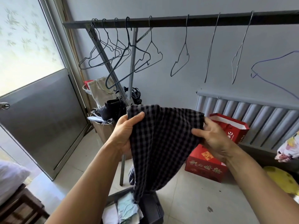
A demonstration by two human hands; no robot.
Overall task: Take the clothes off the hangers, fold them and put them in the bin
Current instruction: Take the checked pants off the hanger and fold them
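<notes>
Dark checked cloth garment (163, 143) hangs over the dark plastic bin (153, 209), gripped at its top edge by left hand (124, 131) and right hand (213, 138)

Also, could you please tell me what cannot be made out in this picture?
Head view:
- bin: near end cut off by the bottom edge, contents partly hidden by the checked garment.
- left hand: fingers hidden behind the garment.
- purple hanger: hook cut off by the right edge.
- floral cloth: mostly beyond the right edge.

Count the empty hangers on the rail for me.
10 hangers: six bunched at the rail's left end, three spaced along the middle, one purple at the right edge. The bunch overlaps, so one may be hidden.
</notes>
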